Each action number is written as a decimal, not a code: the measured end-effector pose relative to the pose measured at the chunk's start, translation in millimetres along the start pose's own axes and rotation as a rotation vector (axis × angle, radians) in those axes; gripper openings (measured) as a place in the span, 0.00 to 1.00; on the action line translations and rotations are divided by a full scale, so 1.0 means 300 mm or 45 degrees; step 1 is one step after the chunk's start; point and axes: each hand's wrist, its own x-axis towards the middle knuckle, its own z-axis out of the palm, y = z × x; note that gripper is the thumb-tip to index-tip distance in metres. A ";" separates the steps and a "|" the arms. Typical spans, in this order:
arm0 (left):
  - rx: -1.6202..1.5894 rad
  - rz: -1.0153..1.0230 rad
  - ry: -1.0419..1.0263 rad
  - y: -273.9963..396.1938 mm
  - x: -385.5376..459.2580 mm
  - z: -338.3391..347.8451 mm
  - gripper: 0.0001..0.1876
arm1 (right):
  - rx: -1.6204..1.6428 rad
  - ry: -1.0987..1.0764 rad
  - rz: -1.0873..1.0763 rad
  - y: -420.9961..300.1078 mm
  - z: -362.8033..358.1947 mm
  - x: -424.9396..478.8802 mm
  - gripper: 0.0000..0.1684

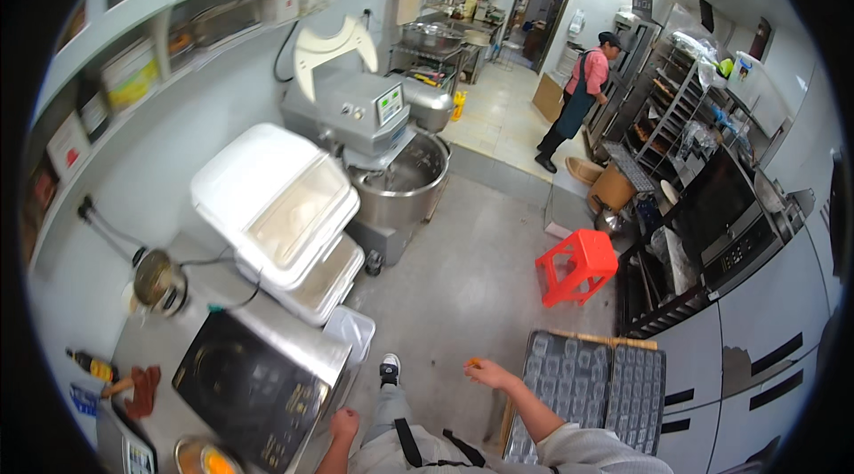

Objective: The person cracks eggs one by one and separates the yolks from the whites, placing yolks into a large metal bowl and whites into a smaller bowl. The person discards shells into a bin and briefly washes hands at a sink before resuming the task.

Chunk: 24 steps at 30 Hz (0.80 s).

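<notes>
My right hand (490, 374) is held out over the floor, beside a stack of dark trays, with its fingers closed on a small orange thing (474, 362) too small to name. Low in the view, my left hand (344, 423) hangs curled beside the counter edge; whether it holds anything cannot be seen. Left of it, a black induction cooktop (250, 394) lies on the steel counter. At the bottom left stands a metal bowl (190, 457) with something orange-yellow in it.
A large dough mixer (400, 174) and white lidded bins (267, 187) stand ahead on the left. A red plastic stool (587, 260) is ahead on the right, behind the trays (567, 380). Farther back, a person (584, 94) in an apron stands by ovens and a rack (670, 107).
</notes>
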 end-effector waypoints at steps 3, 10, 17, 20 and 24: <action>-0.183 0.228 0.005 0.477 0.278 0.020 0.17 | 0.269 0.155 -0.084 -0.037 -0.305 0.192 0.19; -0.188 0.707 -0.324 1.419 0.796 0.155 0.13 | 0.813 0.618 0.298 0.078 -1.006 0.322 0.11; -0.168 0.932 -0.670 2.432 1.308 0.202 0.13 | 1.471 1.244 0.401 0.373 -1.455 0.453 0.08; -0.180 0.976 -0.683 2.835 1.495 0.220 0.14 | 1.579 1.266 0.529 0.481 -1.657 0.627 0.05; -0.190 0.998 -0.560 3.390 1.845 0.288 0.14 | 0.543 0.774 0.634 0.457 -2.189 1.306 0.04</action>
